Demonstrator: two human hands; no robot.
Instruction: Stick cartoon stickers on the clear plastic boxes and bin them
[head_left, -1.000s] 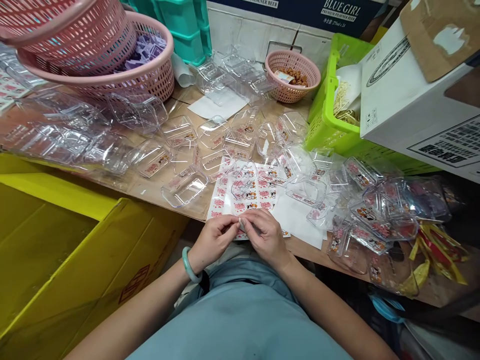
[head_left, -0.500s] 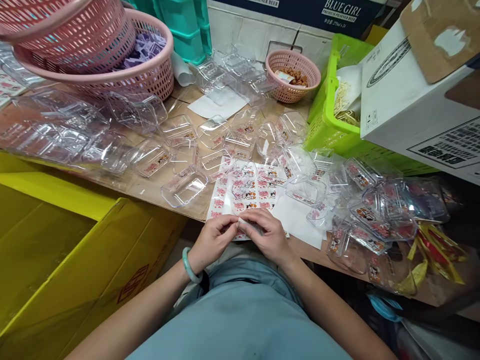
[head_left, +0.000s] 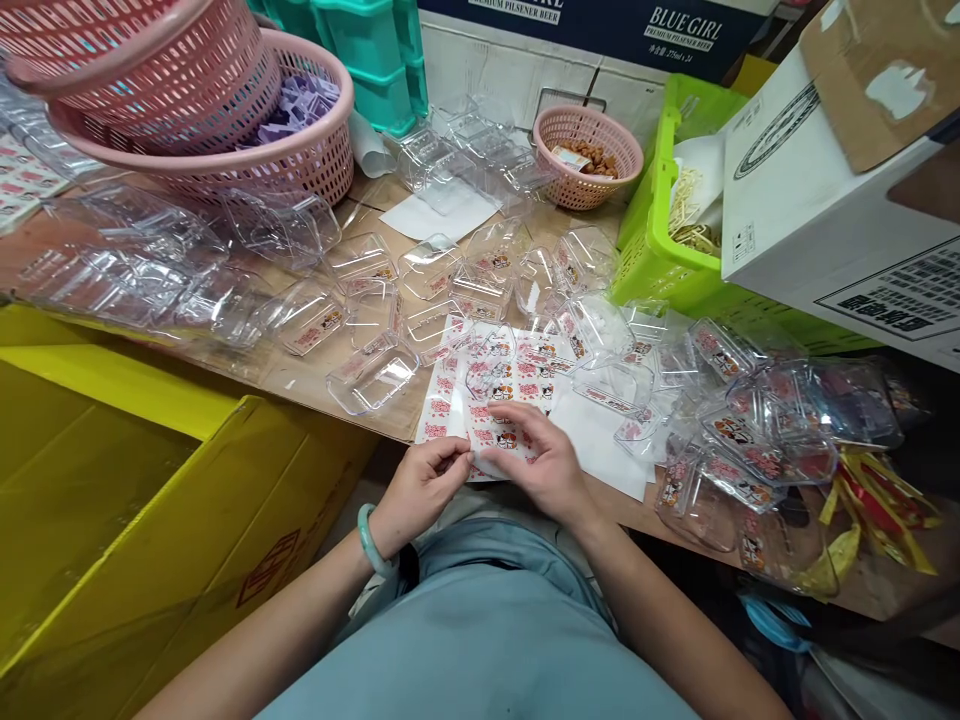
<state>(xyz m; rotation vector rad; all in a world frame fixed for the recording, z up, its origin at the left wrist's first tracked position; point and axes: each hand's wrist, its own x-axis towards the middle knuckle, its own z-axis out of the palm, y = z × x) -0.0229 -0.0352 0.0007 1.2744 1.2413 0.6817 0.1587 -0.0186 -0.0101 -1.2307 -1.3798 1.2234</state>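
Observation:
A sticker sheet with red and cat-print labels lies at the near edge of the brown table. My left hand, with a green bangle on its wrist, pinches the sheet's near corner. My right hand rests its fingers flat on the sheet, and a sticker shows under the fingertips. Several clear plastic boxes lie scattered around the sheet, some bearing stickers.
A yellow carton stands at the left below the table. Pink baskets sit at the back left and a small pink basket of brown pieces at the back. A green crate and a white carton stand at the right.
My right hand has moved forward from beside the left hand onto the sheet, fingers now spread flat. The left hand stays at the sheet's near corner.

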